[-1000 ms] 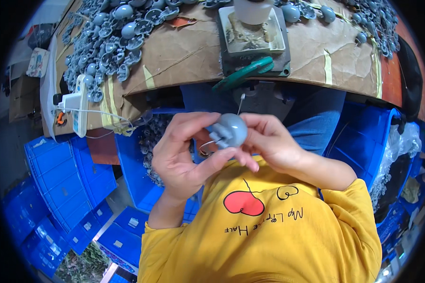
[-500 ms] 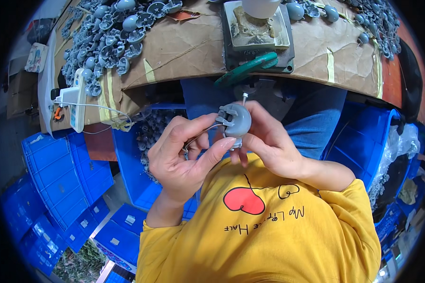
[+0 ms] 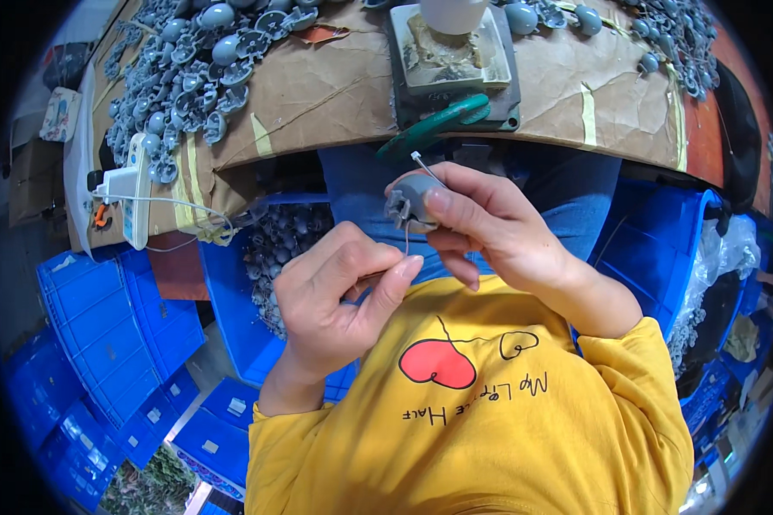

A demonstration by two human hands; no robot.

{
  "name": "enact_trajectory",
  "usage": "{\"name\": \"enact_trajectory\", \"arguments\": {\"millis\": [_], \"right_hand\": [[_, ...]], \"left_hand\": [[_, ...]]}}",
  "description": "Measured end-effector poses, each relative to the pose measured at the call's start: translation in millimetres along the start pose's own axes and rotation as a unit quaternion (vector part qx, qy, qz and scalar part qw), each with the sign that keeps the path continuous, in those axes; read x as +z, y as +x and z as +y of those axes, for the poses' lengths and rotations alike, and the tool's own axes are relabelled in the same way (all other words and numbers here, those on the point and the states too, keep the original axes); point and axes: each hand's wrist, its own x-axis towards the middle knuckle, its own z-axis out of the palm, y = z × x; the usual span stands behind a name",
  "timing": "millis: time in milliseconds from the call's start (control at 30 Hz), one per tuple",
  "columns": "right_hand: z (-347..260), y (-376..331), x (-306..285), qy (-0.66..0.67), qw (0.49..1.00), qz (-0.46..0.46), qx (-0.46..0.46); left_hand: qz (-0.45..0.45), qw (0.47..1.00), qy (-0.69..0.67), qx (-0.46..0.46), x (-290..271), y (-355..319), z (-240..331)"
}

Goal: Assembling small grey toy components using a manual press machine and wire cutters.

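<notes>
Over my lap, my right hand [image 3: 494, 215] grips a rounded grey plastic part [image 3: 414, 196] between thumb and fingers. Clips or lugs show on its left side. A thin rod or cable with a small white tip [image 3: 417, 157] sticks out above the part. My left hand [image 3: 339, 287] is closed, thumb against forefinger, pinching a thin wire [image 3: 407, 242] that runs up to the underside of the grey part. The wire's other end is hidden within my left fingers.
A paper-covered table [image 3: 318, 103] bears a heap of grey plastic parts [image 3: 180, 81] and a square tray [image 3: 455, 73]. Green-handled pliers [image 3: 434, 124] lie at its edge. A white power strip [image 3: 136, 193] hangs at left. Blue crates [image 3: 232, 318] flank my legs, one holding dark grey parts [image 3: 288, 232].
My left hand has come off the grey part and moved down, drawing on the wire. My right hand has shifted up and left, turning the part and holding it alone.
</notes>
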Motion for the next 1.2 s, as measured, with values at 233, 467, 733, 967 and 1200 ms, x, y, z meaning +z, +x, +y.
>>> {"name": "enact_trajectory", "arguments": {"millis": [233, 467, 733, 967, 1200], "right_hand": [[-19.1, -1.3, -3.0, -0.241, 0.968, -0.001, -0.074], [-31.6, 3.3, -20.8, -0.261, 0.945, 0.1, -0.168], [-44.3, 17.1, 1.0, -0.085, 0.97, 0.082, -0.212], [-6.8, -10.7, 0.5, -0.309, 0.922, 0.024, -0.231], [11.1, -8.8, 7.6, -0.404, 0.847, -0.013, -0.346]], "left_hand": [[-0.102, 0.991, 0.058, 0.07, 3.0, 40.7, -10.8], [-0.038, 0.933, -0.324, -0.149, 20.6, 40.6, -18.9], [-0.081, 0.781, -0.54, -0.304, 13.1, 45.0, -14.6], [0.017, 0.753, -0.586, -0.298, 13.3, 35.9, -8.3], [0.052, 0.742, -0.603, -0.287, 14.2, 32.0, -8.6]]}}
